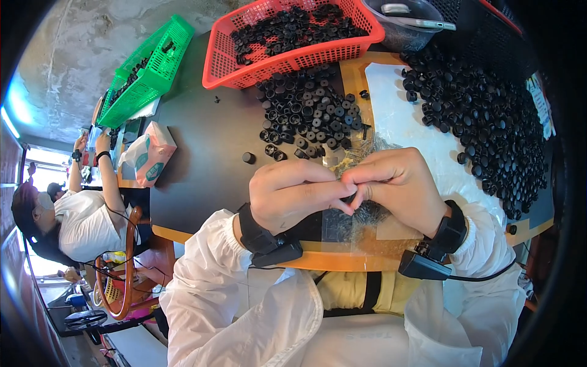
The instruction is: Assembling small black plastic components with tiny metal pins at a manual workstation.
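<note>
My left hand (296, 189) and my right hand (391, 183) meet above the near part of the table, fingertips pinched together. Between them shows a sliver of a small black part (349, 198), mostly covered by the fingers. Under and behind the hands lies a heap of thin, clear, shiny pieces (364, 223), too fine to make out. Just beyond my left hand spreads a group of small round black plastic parts (312, 113), some ring-like and some with a centre hole. A single black cap (249, 158) sits apart from them.
A red basket (293, 64) of black parts stands at the back. Round black caps (483, 128) are piled at right on a white sheet (388, 104). Behind are a clear tub (406, 40), left a tissue pack (153, 156) and green basket (143, 85). Another person (92, 220) works at far left.
</note>
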